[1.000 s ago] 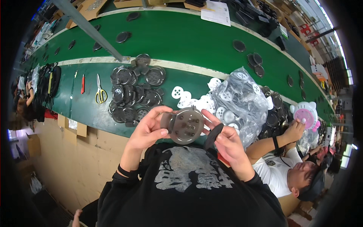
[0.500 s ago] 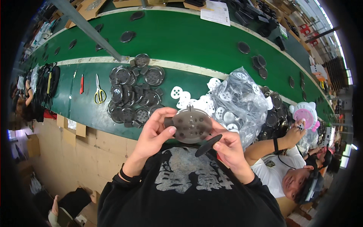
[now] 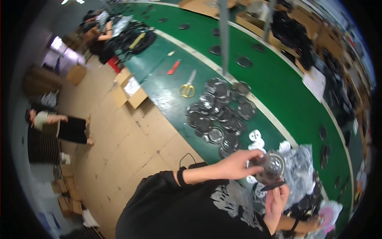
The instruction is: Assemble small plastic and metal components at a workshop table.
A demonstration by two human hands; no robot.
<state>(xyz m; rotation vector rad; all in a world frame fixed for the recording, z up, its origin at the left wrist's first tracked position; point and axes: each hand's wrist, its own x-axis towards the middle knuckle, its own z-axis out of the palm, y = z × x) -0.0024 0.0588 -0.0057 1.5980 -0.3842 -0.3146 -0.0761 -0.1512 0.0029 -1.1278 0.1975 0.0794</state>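
My left hand (image 3: 238, 165) is closed on a round, smoky see-through plastic case (image 3: 274, 164), its fingers on the left side. Just below the case, my right hand (image 3: 277, 199) pinches a thin black disc (image 3: 272, 186), tilted nearly edge-on. Disc and case are close together; I cannot tell whether they touch. White plates with holes (image 3: 254, 135) lie on the green table (image 3: 159, 73) just beyond my hands. A clear plastic bag (image 3: 300, 169) lies to the right of the case. A heap of similar dark round cases (image 3: 223, 115) covers the table farther left.
Yellow-handled scissors (image 3: 187, 89) and a red cutter (image 3: 174, 67) lie left of the heap. A metal post (image 3: 224, 40) rises by the green conveyor belt (image 3: 274, 71), which carries dark discs. An open cardboard box (image 3: 133, 89) stands beside the table. A co-worker's hand (image 3: 312, 225) holds a pink-and-white object (image 3: 329, 215).
The view has swung left, so the table and my hands now appear farther right. I still hold the case in my left hand and the disc in my right.
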